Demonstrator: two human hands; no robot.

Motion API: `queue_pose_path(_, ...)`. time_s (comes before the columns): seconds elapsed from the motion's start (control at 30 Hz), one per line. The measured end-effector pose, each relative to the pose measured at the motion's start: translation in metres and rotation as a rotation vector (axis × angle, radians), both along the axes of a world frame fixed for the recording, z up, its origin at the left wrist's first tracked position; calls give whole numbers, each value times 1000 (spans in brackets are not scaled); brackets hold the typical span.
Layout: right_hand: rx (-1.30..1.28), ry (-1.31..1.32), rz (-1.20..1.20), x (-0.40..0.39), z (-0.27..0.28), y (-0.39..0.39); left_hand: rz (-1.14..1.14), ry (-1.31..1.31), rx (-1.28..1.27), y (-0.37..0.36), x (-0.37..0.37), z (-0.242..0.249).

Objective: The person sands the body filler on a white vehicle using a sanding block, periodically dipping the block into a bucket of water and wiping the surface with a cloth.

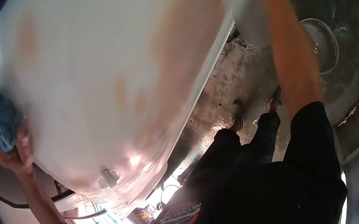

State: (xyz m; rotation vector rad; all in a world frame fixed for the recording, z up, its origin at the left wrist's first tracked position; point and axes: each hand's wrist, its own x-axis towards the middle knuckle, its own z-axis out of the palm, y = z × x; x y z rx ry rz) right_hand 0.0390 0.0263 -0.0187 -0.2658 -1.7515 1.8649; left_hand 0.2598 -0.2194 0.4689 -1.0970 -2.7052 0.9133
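Note:
A white car door panel (88,69) with several brownish-orange patches fills the left and middle of the view. At its left edge my left hand (10,152) is closed around a crumpled blue cloth (4,119), which lies against the panel. A door handle (109,179) sits near the panel's lower end. On the right, my right arm reaches up past the panel's other edge, and its hand is cut off by the top of the frame. Beside that forearm is a pale grey, blurred shape (252,16).
A round bucket (336,46) stands on the wet, dirty concrete floor (229,76) at the right. My feet (236,112) are below the panel's edge. A dark window area (2,180) borders the panel at the left. Bright light comes from the bottom.

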Motion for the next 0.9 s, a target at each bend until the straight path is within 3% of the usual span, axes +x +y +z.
queue_pose_path(0.07,62,20,-4,39,10,-23,7,7,46,-9,3,2)
queue_pose_path(0.17,69,74,58,157,47,-79,10,-11,-91,-31,-6,8)
queue_pose_path(0.2,332,184,-178,189,42,-104,1,-14,-171,-43,-13,13)
queue_pose_path(0.23,94,141,112,240,49,-126,-10,-17,-248,-54,-20,19)
queue_pose_path(0.27,-476,-39,374,284,69,-148,-24,-17,-325,-64,-25,24)
queue_pose_path(0.33,-657,-150,664,375,73,-189,-87,-12,-385,-71,-25,25)
queue_pose_path(0.4,22,300,432,465,44,-231,-202,-9,-271,-53,-16,5)
queue_pose_path(0.43,85,408,350,484,41,-243,-275,-11,-172,-26,-11,-15)
queue_pose_path(0.53,190,359,328,472,45,-233,-441,-30,44,28,5,-44)
queue_pose_path(0.57,243,388,262,445,46,-224,-475,-25,73,33,7,-45)
queue_pose_path(0.67,86,200,66,318,64,-169,-432,56,19,25,4,-44)
queue_pose_path(0.73,154,204,-3,230,56,-122,-349,119,39,14,1,-37)
queue_pose_path(0.8,26,157,4,177,44,-108,-273,162,60,7,-6,-32)
queue_pose_path(0.87,-31,83,-3,183,55,-104,-165,147,142,0,-13,-33)
queue_pose_path(0.9,69,52,-61,215,72,-118,-171,158,141,3,-11,-35)
